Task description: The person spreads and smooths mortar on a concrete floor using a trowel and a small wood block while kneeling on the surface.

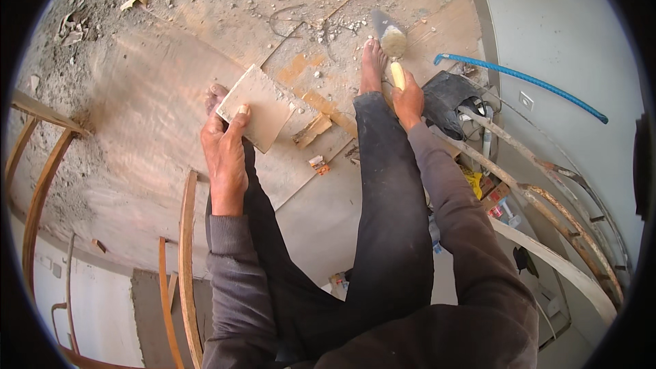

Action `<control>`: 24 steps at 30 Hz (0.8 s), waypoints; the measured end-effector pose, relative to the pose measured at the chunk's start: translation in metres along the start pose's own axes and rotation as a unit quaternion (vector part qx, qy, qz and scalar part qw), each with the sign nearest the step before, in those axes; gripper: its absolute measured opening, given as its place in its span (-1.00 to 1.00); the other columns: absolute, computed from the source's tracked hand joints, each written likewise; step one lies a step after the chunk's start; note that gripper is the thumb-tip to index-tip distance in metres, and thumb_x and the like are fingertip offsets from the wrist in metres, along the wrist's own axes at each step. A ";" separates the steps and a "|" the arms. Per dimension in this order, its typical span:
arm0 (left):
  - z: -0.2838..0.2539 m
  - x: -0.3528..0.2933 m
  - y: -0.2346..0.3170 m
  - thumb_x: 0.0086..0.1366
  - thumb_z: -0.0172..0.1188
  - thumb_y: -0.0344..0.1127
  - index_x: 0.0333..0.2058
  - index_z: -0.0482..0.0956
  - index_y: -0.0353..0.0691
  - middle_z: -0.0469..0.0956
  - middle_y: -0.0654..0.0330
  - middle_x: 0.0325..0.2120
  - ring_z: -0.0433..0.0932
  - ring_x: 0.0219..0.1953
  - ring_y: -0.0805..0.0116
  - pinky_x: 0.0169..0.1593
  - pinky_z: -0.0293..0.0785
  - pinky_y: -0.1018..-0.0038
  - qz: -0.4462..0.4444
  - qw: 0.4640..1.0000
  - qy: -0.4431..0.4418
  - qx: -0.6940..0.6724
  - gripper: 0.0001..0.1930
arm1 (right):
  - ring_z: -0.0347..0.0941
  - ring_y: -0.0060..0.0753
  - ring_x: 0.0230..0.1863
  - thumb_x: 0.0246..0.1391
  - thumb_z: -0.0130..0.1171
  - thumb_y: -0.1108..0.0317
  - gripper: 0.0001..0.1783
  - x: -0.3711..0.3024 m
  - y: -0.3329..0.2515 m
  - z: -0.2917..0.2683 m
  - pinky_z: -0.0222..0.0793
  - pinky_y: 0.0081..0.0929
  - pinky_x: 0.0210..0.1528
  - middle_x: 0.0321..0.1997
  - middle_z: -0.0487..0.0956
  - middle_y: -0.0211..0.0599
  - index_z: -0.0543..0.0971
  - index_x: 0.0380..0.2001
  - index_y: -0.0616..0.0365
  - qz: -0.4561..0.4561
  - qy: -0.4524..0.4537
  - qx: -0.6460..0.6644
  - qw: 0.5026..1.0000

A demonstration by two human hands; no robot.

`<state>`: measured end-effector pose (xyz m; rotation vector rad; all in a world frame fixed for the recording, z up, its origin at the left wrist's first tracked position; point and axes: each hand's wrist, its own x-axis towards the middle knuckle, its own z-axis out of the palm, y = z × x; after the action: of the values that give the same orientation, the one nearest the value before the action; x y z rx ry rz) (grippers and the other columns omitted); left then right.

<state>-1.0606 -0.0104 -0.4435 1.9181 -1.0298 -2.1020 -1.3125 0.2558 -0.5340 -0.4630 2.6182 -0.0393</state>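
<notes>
My left hand (229, 157) grips a pale, flat rectangular tile piece (268, 111), thumb on top and the other fingers underneath. The tile is tilted above the dusty floor, in front of my left foot (213, 97). In my right hand (408, 102) is a pointed trowel (392, 39), its pale yellow handle wrapped by my fingers. Greyish mortar sits on the trowel's blade, which points away from me beside my bare right foot (372, 68). The two hands are apart, one near each leg.
Rubble (75, 0) and torn cardboard (313, 130) litter the floor. A black bucket (444, 99) stands right of my right hand. A blue ribbed rod (526, 76) crosses before the grey wall (567, 34). Long poles (506, 176) lie right; wooden bars (186, 260) rise left.
</notes>
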 end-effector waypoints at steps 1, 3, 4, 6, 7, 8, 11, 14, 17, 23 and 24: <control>-0.001 0.000 -0.001 0.19 0.13 -0.36 -0.21 0.54 -0.43 0.53 0.20 -0.34 0.42 -0.27 0.47 -0.11 0.31 0.54 0.005 1.000 -0.002 0.000 -0.75 | 0.47 0.20 -0.11 -0.10 0.09 0.41 -0.59 -0.002 -0.001 -0.002 0.37 -0.08 -0.08 -0.22 0.56 0.15 0.44 -0.09 0.22 -0.004 -0.002 0.015 1.000; 0.002 0.000 0.001 0.19 0.13 -0.36 -0.21 0.54 -0.43 0.53 0.20 -0.34 0.43 -0.27 0.47 -0.10 0.31 0.54 0.012 1.000 -0.010 -0.004 -0.74 | 0.47 0.19 -0.11 -0.11 0.09 0.42 -0.59 0.014 -0.003 -0.001 0.37 -0.08 -0.09 -0.21 0.55 0.15 0.44 -0.10 0.22 0.048 0.050 0.007 0.998; 0.003 -0.001 0.003 0.19 0.13 -0.36 -0.21 0.54 -0.43 0.53 0.20 -0.34 0.43 -0.27 0.48 -0.10 0.31 0.54 0.014 1.000 -0.015 -0.007 -0.74 | 0.47 0.19 -0.11 -0.11 0.09 0.43 -0.60 0.025 -0.004 0.003 0.37 -0.08 -0.09 -0.20 0.55 0.15 0.44 -0.10 0.22 0.075 0.075 0.004 0.994; 0.006 0.000 0.001 0.19 0.13 -0.36 -0.21 0.54 -0.44 0.53 0.20 -0.33 0.43 -0.27 0.48 -0.10 0.30 0.54 0.024 0.999 -0.018 -0.014 -0.74 | 0.48 0.19 -0.13 -0.10 0.11 0.40 -0.61 0.043 -0.010 0.010 0.38 -0.10 -0.12 -0.20 0.55 0.16 0.44 -0.12 0.23 0.103 0.074 0.003 0.992; 0.008 0.001 -0.002 0.19 0.13 -0.36 -0.21 0.54 -0.44 0.53 0.20 -0.33 0.43 -0.27 0.48 -0.10 0.30 0.55 0.033 0.999 -0.019 -0.020 -0.74 | 0.48 0.19 -0.14 -0.10 0.11 0.39 -0.62 0.048 -0.014 0.016 0.38 -0.11 -0.12 -0.21 0.55 0.17 0.44 -0.14 0.24 0.106 0.078 0.004 0.991; 0.011 0.003 -0.005 0.19 0.13 -0.36 -0.21 0.54 -0.44 0.52 0.21 -0.33 0.43 -0.27 0.48 -0.10 0.30 0.55 0.041 0.999 -0.021 -0.030 -0.74 | 0.48 0.20 -0.15 -0.09 0.11 0.38 -0.63 0.050 -0.016 0.019 0.38 -0.12 -0.12 -0.22 0.55 0.17 0.45 -0.15 0.26 0.108 0.085 0.002 0.991; 0.001 -0.001 -0.002 0.19 0.13 -0.37 -0.22 0.54 -0.44 0.52 0.20 -0.33 0.41 -0.27 0.48 -0.10 0.30 0.56 0.003 1.000 -0.015 -0.018 -0.75 | 0.49 0.16 -0.14 -0.09 0.11 0.43 -0.52 0.005 -0.035 0.023 0.39 -0.12 -0.11 -0.19 0.55 0.14 0.42 0.00 0.18 -0.049 -0.013 0.043 0.998; 0.003 0.001 -0.005 0.19 0.13 -0.37 -0.23 0.54 -0.44 0.52 0.20 -0.33 0.41 -0.27 0.47 -0.10 0.30 0.55 0.030 0.999 -0.009 -0.029 -0.76 | 0.48 0.14 -0.11 -0.11 0.11 0.47 -0.43 -0.024 -0.043 0.003 0.39 -0.13 -0.09 -0.14 0.54 0.12 0.37 0.09 0.14 -0.085 -0.030 0.060 0.994; 0.007 0.000 -0.009 0.18 0.13 -0.36 -0.26 0.54 -0.44 0.53 0.19 -0.40 0.42 -0.33 0.46 -0.17 0.34 0.52 0.036 0.999 -0.007 -0.019 -0.77 | 0.47 0.14 -0.09 -0.13 0.09 0.49 -0.39 -0.016 -0.048 -0.020 0.38 -0.14 -0.06 -0.11 0.52 0.14 0.36 0.11 0.12 -0.063 -0.019 0.022 0.998; -0.002 0.000 -0.019 0.13 0.18 -0.30 -0.35 0.49 -0.45 0.52 -0.18 -0.48 0.51 -0.40 -0.04 -0.26 0.39 0.23 0.116 0.958 0.022 0.263 -0.74 | 0.46 0.13 -0.15 -0.09 0.10 0.48 -0.34 0.019 -0.069 -0.046 0.40 -0.11 -0.15 -0.10 0.51 0.08 0.32 0.18 0.02 -0.215 -0.022 -0.096 0.972; -0.001 -0.001 -0.018 0.13 0.18 -0.29 -0.37 0.49 -0.45 0.51 -0.23 -0.47 0.51 -0.37 -0.13 -0.25 0.38 0.18 0.118 0.943 0.025 0.309 -0.73 | 0.47 0.11 -0.18 -0.08 0.11 0.46 -0.35 0.026 -0.083 -0.048 0.40 -0.11 -0.17 -0.13 0.52 0.07 0.33 0.18 0.00 -0.207 -0.037 -0.143 0.967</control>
<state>-1.0532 0.0040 -0.4525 1.9211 -1.9763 -1.7098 -1.3300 0.1665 -0.4938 -1.0834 2.4181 0.2176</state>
